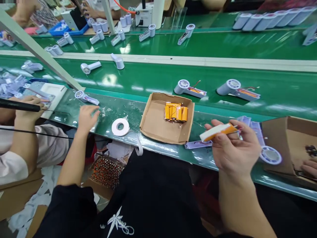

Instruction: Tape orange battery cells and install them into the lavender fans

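Note:
In my right hand [235,148] is an orange battery [219,132] with a white tape strip along one face, held between thumb and fingers. Beneath that hand, a pale purple handheld fan housing [269,154] lies on the bench, partly hidden. My left hand [88,119] hangs over the bench with thumb and forefinger apart, holding nothing I can see. Just beyond its fingers lies another fan housing [85,97]. A roll of white tape [120,127] rests between my hands, its loose end over the bench edge. Several orange batteries sit in a shallow cardboard box [153,129].
A green conveyor [148,77] carries several fan housings, some with wired batteries inside. A slanted metal post [44,56] rises at left. A cardboard box [277,138] stands at right, another person's hand [309,167] in it. At left, a co-worker's hand [31,107] works near housings.

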